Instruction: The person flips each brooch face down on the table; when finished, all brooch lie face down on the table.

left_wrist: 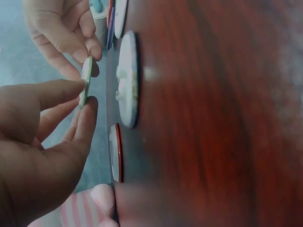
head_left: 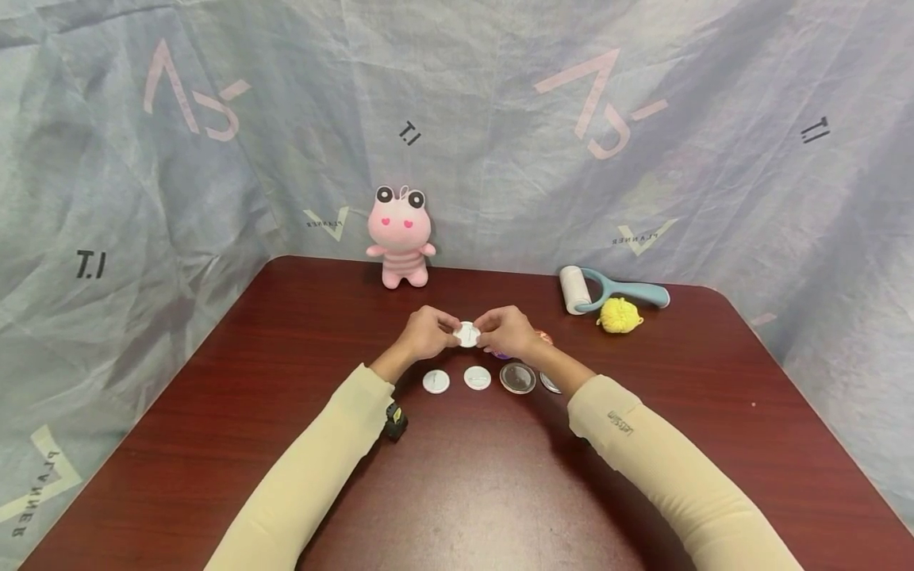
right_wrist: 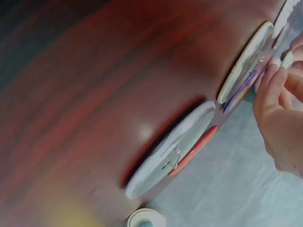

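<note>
My left hand (head_left: 427,331) and right hand (head_left: 508,331) pinch opposite edges of a small round white-backed pin badge (head_left: 467,334) above the table. In the left wrist view, the held badge (left_wrist: 86,81) appears nearly edge-on between thumbs and fingers. Closer to me lies a row of badges, backs up: two white ones (head_left: 436,381) (head_left: 477,377), a larger silvery badge (head_left: 517,378), and another badge (head_left: 550,384) partly covered by the right forearm. Behind the right hand, a purple badge (right_wrist: 240,91) and a red badge (right_wrist: 194,150) peek out.
A pink striped plush toy (head_left: 400,238) stands against the curtain at the back. To the back right are a blue-handled lint roller (head_left: 628,292) and a yellow yarn ball (head_left: 620,316). Grey curtain (head_left: 471,119) encloses the dark red table (head_left: 457,484).
</note>
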A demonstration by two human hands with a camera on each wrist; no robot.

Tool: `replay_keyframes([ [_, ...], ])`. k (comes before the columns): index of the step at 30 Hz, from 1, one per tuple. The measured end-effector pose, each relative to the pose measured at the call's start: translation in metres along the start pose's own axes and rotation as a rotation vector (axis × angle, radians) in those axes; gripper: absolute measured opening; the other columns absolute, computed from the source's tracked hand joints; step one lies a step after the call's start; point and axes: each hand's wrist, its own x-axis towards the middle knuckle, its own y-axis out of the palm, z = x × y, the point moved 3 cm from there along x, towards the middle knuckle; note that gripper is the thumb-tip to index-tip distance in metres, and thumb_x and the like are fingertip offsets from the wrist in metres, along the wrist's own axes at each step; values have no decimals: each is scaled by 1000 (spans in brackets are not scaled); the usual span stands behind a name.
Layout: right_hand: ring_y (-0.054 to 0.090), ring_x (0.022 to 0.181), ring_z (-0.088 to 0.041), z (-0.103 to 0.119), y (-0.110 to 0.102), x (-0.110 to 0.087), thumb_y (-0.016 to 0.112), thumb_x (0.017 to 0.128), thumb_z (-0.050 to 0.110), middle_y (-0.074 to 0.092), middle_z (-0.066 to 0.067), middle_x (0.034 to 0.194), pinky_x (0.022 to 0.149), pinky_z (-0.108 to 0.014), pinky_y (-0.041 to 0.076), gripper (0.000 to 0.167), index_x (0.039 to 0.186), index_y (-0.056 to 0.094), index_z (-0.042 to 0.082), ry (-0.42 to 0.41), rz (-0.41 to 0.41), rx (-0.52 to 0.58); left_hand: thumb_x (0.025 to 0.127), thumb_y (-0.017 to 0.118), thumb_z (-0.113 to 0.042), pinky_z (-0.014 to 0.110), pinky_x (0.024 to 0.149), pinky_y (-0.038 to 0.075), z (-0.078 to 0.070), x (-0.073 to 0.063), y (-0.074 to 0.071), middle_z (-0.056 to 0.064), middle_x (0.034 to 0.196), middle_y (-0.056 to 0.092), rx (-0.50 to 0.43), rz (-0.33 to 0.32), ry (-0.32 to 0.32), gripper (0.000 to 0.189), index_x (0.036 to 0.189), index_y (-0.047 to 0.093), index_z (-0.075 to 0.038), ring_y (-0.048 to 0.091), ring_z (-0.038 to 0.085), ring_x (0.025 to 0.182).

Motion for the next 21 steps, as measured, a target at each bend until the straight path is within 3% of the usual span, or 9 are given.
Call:
replay_keyframes([
  [4, 72, 72, -23, 0, 3, 2, 69, 83, -9, 72, -17, 89, 65, -34, 59, 21, 104, 69, -8, -4, -4, -58, 78, 82, -8, 29, 78, 53, 0, 2, 0, 6, 95, 75, 71, 22, 1, 22, 99, 78, -7, 69, 18, 91],
  [8, 70, 66, -18, -1, 4, 4, 71, 82, -7, 73, -13, 87, 60, -29, 58, 20, 102, 71, -5, 10, -11, -111, 78, 82, -9, 31, 83, 51, 1, 4, -1, 4, 91, 75, 109, 49, -13, 21, 99, 79, -9, 65, 20, 93],
  [16, 69, 62, -18, 0, 3, 4, 72, 82, -5, 74, -12, 88, 55, -26, 56, 19, 101, 72, -3, -8, -1, -190, 79, 82, -8, 32, 86, 50, 3, 9, 0, 3, 88, 75, 133, 81, -19, 19, 98, 79, -10, 65, 19, 92],
  [21, 70, 69, -18, 2, 3, 5, 74, 83, 0, 75, -8, 88, 62, -28, 56, 16, 99, 74, 2, -72, -6, -335, 77, 82, -6, 32, 85, 51, 3, 12, 1, 3, 88, 76, 148, 77, -2, 20, 96, 79, -10, 65, 20, 93],
])
